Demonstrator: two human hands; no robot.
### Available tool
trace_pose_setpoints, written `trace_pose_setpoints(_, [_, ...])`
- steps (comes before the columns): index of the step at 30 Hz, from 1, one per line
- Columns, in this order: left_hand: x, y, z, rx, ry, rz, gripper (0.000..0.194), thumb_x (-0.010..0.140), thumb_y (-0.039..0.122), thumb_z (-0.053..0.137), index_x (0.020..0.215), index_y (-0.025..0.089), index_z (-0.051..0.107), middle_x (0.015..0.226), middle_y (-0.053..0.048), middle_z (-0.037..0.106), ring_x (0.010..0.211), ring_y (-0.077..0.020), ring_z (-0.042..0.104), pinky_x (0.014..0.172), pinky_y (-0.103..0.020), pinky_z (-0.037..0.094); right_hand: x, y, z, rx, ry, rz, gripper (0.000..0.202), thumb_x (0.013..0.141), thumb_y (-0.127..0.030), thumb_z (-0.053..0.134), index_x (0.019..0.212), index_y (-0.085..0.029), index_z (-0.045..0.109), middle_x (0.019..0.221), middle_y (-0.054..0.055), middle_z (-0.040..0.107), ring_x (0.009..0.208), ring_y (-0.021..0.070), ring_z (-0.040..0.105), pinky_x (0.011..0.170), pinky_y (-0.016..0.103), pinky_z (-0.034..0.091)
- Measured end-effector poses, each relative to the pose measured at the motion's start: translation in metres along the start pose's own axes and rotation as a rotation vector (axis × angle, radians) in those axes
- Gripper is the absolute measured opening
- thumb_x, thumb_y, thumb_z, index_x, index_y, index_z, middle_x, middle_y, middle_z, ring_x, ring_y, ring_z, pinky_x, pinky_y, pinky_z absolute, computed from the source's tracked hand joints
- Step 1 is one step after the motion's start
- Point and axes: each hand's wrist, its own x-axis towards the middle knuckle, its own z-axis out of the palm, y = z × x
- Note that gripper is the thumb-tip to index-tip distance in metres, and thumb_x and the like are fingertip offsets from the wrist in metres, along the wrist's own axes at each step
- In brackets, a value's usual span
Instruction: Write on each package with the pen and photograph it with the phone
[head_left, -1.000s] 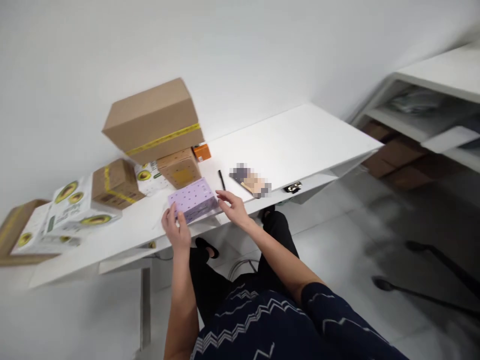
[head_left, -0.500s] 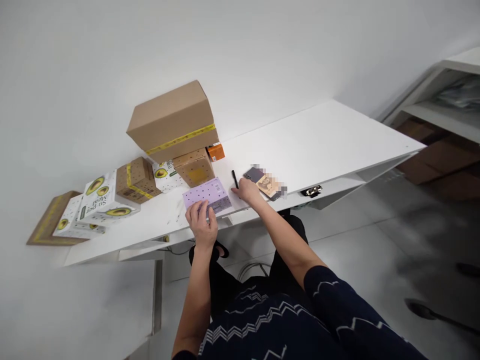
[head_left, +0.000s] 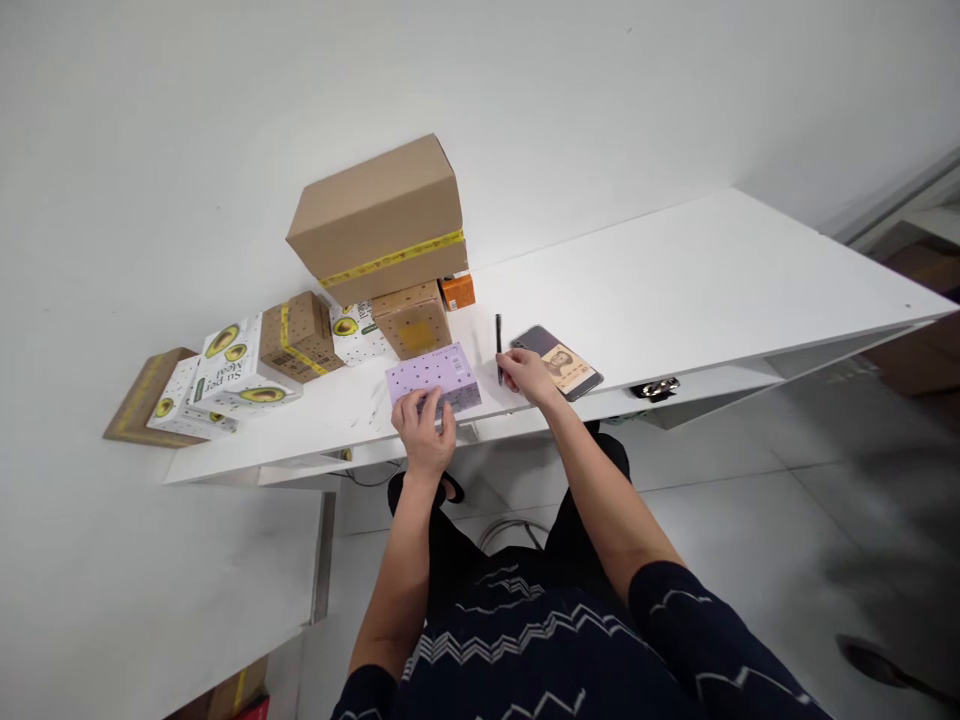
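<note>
A purple box (head_left: 429, 374) with dark dots lies near the front edge of the white table. My left hand (head_left: 424, 430) holds its near side, with bent fingers at the top edge and the thumb lower down, set apart. To the right, my right hand (head_left: 526, 374) is closed around a black pen (head_left: 499, 345), which stands nearly upright just over the tabletop; whether its tip touches is hidden. Beside that hand lies a phone (head_left: 592, 378) in a clear case, with a tan card bearing a portrait on its back.
Behind the purple box is a dotted brown box (head_left: 412, 318), with a large cardboard box (head_left: 382, 215) above and a small orange box (head_left: 459, 292). White avocado-print boxes (head_left: 244, 370) and another brown carton (head_left: 300, 335) line the left. A metal latch (head_left: 656, 389) sits at the table's (head_left: 675, 280) front edge.
My right hand has moved slightly right, away from the purple box, and the pen has turned more upright. My left hand remains on the box. The whole view has shifted.
</note>
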Motion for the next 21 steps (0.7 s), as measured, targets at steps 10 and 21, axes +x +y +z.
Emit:
trace_pose_setpoints(10, [0.001, 0.011, 0.009, 0.094, -0.130, -0.053, 0.037, 0.093, 0.044, 0.057, 0.126, 0.033, 0.071, 0.127, -0.016, 0.055, 0.123, -0.0382, 0.043, 0.108, -0.061, 0.025, -0.032, -0.054, 0.009, 0.639, -0.085, -0.268, 0.029, 0.082, -0.052, 0.058, 0.088, -0.024, 0.053, 0.068, -0.002, 0.064, 0.056, 0.0127, 0.059, 0.055, 0.027, 0.051])
trace_pose_setpoints(21, [0.001, 0.016, 0.007, 0.199, -0.158, -0.055, 0.037, 0.093, 0.042, 0.058, 0.127, 0.033, 0.070, 0.128, -0.016, 0.057, 0.123, -0.0363, 0.044, 0.107, -0.057, 0.028, -0.043, -0.067, 0.033, 0.056, 0.083, -0.414, 0.023, 0.094, -0.042, 0.042, 0.086, -0.023, 0.053, 0.064, 0.001, 0.062, 0.061, 0.0184, 0.062, 0.064, 0.029, 0.046])
